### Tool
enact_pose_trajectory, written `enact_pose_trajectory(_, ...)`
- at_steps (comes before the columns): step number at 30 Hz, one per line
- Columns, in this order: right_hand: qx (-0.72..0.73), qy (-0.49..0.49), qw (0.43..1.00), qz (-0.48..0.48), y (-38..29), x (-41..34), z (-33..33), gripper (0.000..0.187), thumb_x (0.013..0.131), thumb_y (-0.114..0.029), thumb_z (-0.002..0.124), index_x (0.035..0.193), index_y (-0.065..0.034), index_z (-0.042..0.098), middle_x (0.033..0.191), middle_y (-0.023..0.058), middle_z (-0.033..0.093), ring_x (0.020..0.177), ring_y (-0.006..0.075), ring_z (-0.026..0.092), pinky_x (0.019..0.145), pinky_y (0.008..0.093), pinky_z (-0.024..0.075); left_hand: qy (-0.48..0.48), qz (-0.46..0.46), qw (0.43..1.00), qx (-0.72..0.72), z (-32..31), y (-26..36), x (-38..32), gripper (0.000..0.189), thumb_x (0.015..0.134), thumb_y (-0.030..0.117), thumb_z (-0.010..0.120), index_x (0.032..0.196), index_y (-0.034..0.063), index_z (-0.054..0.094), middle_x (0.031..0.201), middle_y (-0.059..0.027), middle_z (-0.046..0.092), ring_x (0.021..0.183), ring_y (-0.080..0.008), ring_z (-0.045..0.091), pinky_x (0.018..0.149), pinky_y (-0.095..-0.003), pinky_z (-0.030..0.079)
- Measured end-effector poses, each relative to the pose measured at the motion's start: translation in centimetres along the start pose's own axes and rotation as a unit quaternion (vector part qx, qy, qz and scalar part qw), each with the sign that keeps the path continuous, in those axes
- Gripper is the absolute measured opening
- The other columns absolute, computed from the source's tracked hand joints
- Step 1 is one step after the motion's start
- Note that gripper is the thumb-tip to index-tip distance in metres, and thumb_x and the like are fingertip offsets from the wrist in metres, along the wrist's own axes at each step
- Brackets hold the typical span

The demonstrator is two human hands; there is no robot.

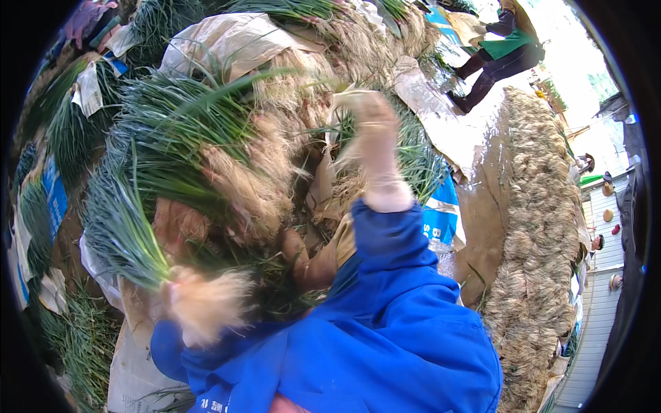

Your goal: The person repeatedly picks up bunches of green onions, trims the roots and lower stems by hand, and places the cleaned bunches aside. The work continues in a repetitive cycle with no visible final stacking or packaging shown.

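My left hand [191,338], mostly hidden behind pale roots, holds a bunch of green onions [139,248] at the lower left. The long green leaves of this bunch point up and to the left, and its blurred root tuft faces right. My right hand [372,113] is stretched forward at upper centre, strongly blurred by motion. A blurred green leaf [237,90] runs near its fingers, but whether they grip it is unclear. Just left of that arm lies a heap of green onion bunches [181,129], with roots [258,180] facing inward.
A long stack of root ends [537,232] runs down the right side beside wet ground [480,227]. Another person [506,51] in a green apron stands at the upper right. Blue-and-white printed sacks [446,217] and a pale sack [237,41] lie among the onions.
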State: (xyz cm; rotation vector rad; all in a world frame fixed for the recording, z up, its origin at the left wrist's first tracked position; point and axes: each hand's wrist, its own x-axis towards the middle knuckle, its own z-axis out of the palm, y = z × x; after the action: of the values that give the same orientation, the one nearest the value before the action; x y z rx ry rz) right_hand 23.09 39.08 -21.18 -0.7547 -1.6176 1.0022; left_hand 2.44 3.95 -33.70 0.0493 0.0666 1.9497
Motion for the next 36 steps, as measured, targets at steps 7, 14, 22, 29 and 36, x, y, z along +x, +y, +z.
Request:
enact_pose_trajectory(7, -0.265, 0.204, 0.941, 0.043, 6.6, 1.4, -15.5, 0.025, 0.096, -0.025, 0.056, 0.099, -0.0010, 0.062, 0.086, 0.0163, 0.070, 0.070, 0.0182, 0.067, 0.054, 0.0334, 0.0470, 0.035, 0.072, 0.992, -0.096, 1.0, -2.5, 0.3, 0.058, 0.092, 0.049, 0.047, 0.138, 0.0134, 0.040, 0.132, -0.0037, 0.051, 0.115, -0.0170, 0.052, 0.107, -0.0452, 0.036)
enact_pose_trajectory(14, -0.492, -0.165, 0.851, 0.078, 10.1, 2.5, -5.9, 0.029, 0.087, -0.027, 0.060, 0.108, -0.0065, 0.065, 0.093, 0.0166, 0.069, 0.089, 0.0310, 0.067, 0.079, 0.0391, 0.0509, 0.152, 0.082, 0.983, 0.062, -0.8, -2.0, 0.7, 0.060, 0.085, 0.046, 0.063, 0.128, 0.0063, 0.052, 0.113, -0.0085, 0.062, 0.102, -0.0245, 0.059, 0.090, -0.0436, 0.047)
enact_pose_trajectory(22, -0.385, -0.351, 0.836, -0.173, 9.9, -6.0, 20.4, 0.023, 0.082, -0.027, 0.069, 0.093, -0.0079, 0.063, 0.086, 0.0126, 0.062, 0.081, 0.0302, 0.062, 0.072, 0.0399, 0.0496, 0.213, 0.061, 0.969, 0.109, -2.4, -1.6, 3.3, 0.054, 0.080, 0.031, 0.065, 0.120, -0.0038, 0.052, 0.101, -0.0182, 0.063, 0.096, -0.0321, 0.063, 0.088, -0.0459, 0.051)
enact_pose_trajectory(29, -0.196, -0.485, 0.852, -0.020, 6.2, -9.8, 20.8, 0.018, 0.085, -0.022, 0.069, 0.091, -0.0067, 0.060, 0.071, 0.0126, 0.061, 0.059, 0.0306, 0.060, 0.055, 0.0366, 0.0467, 0.235, 0.058, 0.967, 0.075, -2.4, -0.5, 4.0, 0.047, 0.084, 0.024, 0.057, 0.121, -0.0034, 0.053, 0.101, -0.0215, 0.065, 0.086, -0.0296, 0.067, 0.084, -0.0395, 0.053)
enact_pose_trajectory(36, -0.222, -0.655, 0.714, -0.109, 4.4, -14.8, 18.6, 0.018, 0.090, -0.024, 0.063, 0.101, -0.0098, 0.064, 0.067, 0.0105, 0.061, 0.060, 0.0216, 0.063, 0.057, 0.0345, 0.0489, 0.266, 0.105, 0.958, 0.014, -0.8, -1.2, 3.2, 0.046, 0.082, 0.030, 0.058, 0.111, -0.0056, 0.059, 0.088, -0.0202, 0.066, 0.076, -0.0256, 0.064, 0.080, -0.0336, 0.052)
